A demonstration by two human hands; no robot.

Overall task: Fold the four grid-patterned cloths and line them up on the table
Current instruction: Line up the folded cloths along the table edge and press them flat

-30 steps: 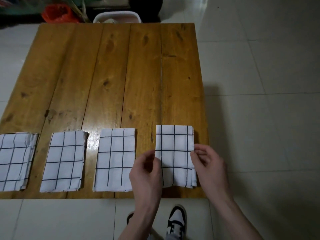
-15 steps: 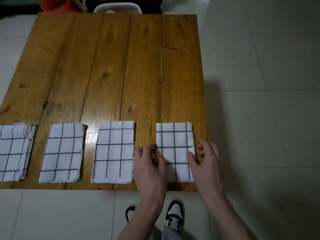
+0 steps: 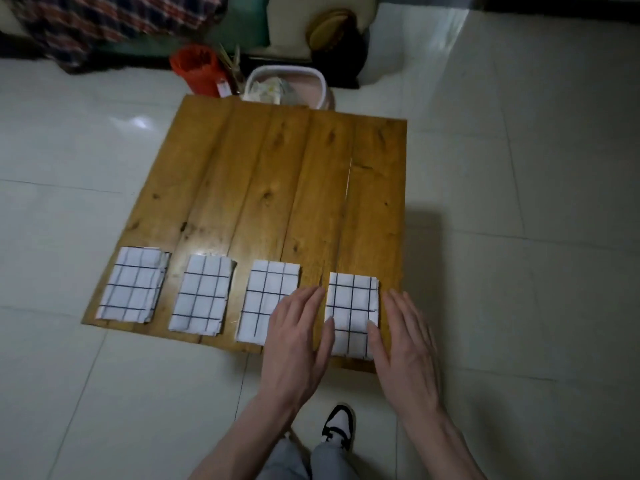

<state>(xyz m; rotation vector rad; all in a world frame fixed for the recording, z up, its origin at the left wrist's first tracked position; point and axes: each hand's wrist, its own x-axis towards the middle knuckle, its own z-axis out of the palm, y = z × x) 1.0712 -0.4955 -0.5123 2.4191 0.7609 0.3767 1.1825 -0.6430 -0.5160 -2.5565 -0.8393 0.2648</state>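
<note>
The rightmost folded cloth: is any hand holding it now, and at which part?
Nothing is gripped. The left hand and right hand lie open beside the rightmost cloth, with only the thumbs touching its side edges.

Four folded grid cloths in a row on the table (image 3: 277, 188)

Each was a white rectangle with dark grid lines, lying flat along the near edge: the leftmost cloth (image 3: 133, 284), the second cloth (image 3: 202, 294), the third cloth (image 3: 265, 296), and the rightmost cloth (image 3: 351, 306), set slightly nearer, all apart from one another.
</note>
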